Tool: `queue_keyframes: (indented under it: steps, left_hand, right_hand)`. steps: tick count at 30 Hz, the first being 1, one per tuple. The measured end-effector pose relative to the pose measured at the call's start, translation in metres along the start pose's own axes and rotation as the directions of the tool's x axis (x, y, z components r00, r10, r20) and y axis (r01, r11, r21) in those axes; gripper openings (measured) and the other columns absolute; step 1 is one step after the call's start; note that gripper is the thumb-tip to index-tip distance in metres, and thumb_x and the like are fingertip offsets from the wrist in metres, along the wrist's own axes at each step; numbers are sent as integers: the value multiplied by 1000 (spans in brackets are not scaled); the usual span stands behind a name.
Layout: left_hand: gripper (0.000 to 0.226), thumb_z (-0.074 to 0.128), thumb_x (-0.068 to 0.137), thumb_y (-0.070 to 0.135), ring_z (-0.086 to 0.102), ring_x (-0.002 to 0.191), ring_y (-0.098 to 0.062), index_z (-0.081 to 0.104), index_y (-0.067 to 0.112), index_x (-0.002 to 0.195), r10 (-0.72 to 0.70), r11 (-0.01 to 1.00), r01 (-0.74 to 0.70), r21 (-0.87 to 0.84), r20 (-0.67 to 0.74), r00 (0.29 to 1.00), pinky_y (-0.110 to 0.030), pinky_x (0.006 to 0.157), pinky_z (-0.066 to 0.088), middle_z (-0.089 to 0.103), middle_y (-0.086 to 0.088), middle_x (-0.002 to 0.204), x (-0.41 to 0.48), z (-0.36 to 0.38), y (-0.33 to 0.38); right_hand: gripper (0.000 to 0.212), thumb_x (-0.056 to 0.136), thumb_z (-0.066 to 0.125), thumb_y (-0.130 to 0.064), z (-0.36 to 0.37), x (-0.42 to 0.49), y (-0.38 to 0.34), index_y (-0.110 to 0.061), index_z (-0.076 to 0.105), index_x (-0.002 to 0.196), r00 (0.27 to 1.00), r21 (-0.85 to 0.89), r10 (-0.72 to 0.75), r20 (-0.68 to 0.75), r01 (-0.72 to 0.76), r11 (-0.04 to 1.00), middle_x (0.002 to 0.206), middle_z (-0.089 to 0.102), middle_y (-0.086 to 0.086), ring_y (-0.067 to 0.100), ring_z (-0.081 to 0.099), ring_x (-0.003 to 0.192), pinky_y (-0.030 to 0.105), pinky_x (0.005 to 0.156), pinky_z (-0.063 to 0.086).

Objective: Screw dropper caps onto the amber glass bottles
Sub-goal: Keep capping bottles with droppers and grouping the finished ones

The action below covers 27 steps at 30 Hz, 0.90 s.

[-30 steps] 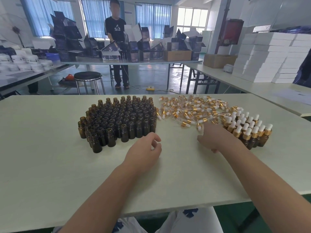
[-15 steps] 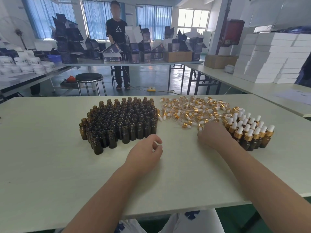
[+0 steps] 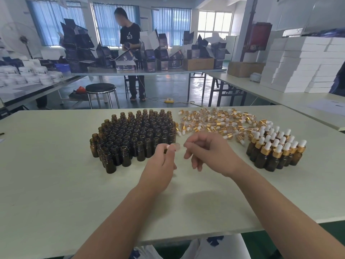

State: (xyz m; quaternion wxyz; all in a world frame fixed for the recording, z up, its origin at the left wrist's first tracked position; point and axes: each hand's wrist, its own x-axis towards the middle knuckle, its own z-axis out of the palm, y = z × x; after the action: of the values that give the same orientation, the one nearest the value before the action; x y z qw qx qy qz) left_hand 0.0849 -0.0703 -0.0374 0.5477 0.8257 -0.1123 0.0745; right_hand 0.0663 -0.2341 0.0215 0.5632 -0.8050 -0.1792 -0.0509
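Several open amber bottles stand packed together left of centre on the white table. A heap of loose gold-and-white dropper caps lies behind my hands. Capped amber bottles stand in a cluster to the right. My left hand pinches a small pale piece at its fingertips, in front of the open bottles. My right hand hovers just right of it, thumb and forefinger drawn together and the other fingers loosely curled. Whatever it may hold is hidden.
A person stands at a far table stacked with dark boxes. A round stool sits on the floor beyond my table. White boxes are stacked on the side table to the right, white jars to the left.
My right hand has left the edge of the cap heap and moved left to meet my left hand. My left hand has lifted slightly toward the bottles.
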Motion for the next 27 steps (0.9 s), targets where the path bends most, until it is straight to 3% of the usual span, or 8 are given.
queue_keyframes:
  steps: [2, 4, 9, 14, 20, 23, 27]
  left_hand:
    - [53, 22, 82, 71, 53, 51, -1, 51, 32, 102, 15, 999, -16, -51, -16, 1000, -25, 54, 43, 64, 2, 73, 0, -1, 2]
    - [51, 23, 81, 72, 52, 51, -2, 51, 31, 95, 36, 997, -37, -68, -18, 999, -27, 56, 43, 64, 3, 71, 0, 0, 2]
    - [21, 38, 100, 40, 53, 53, -2, 51, 27, 92, 89, 992, -90, -83, -12, 996, -29, 61, 41, 64, 2, 65, 2, 2, -1]
    - [11, 45, 99, 31, 53, 51, -3, 51, 30, 91, 107, 989, -110, -97, -33, 994, -22, 53, 43, 64, 5, 64, 3, 1, -2]
    - [14, 43, 100, 25, 58, 63, -4, 53, 26, 90, 149, 984, -147, -103, 9, 989, -14, 54, 40, 66, 9, 69, 3, 2, -4]
    - [14, 42, 100, 25, 55, 61, 1, 54, 28, 93, 155, 986, -155, -69, 5, 988, -11, 54, 40, 65, 16, 69, 3, 2, -4]
    - [17, 42, 100, 26, 53, 56, 4, 53, 33, 110, 132, 991, -132, -36, 19, 991, -9, 50, 37, 63, 23, 71, 3, 3, -4]
  right_hand:
    - [4, 93, 58, -4, 5, 2, 5, -5, 60, 91, 998, 93, 23, 66, -29, 995, 71, 71, 10, 18, 60, 46, 24, 43, 48]
    - [6, 93, 57, -2, 7, 4, 11, -7, 57, 90, 988, 142, 72, 138, -91, 986, 72, 71, 12, 19, 61, 48, 25, 44, 49]
    - [24, 89, 53, 3, 9, 10, 23, -15, 39, 97, 932, 32, 175, 316, -194, 980, 77, 73, 12, 24, 64, 52, 27, 49, 52]
    - [31, 87, 65, -22, 14, 20, 25, -24, 37, 100, 958, -188, 152, 243, -107, 976, 73, 72, 7, 19, 68, 56, 25, 51, 54]
    - [6, 100, 41, -19, 16, 28, 28, -19, 42, 106, 960, -353, -20, 279, 122, 928, 71, 61, -6, 5, 61, 54, 17, 51, 50]
    - [7, 101, 40, -24, 17, 32, 30, -17, 42, 102, 967, -362, 24, 253, 72, 929, 72, 61, -1, 7, 60, 52, 18, 50, 49]
    - [3, 98, 45, -22, 16, 44, 32, -22, 43, 96, 975, -231, 127, 184, -83, 969, 78, 64, 7, 13, 63, 57, 24, 53, 52]
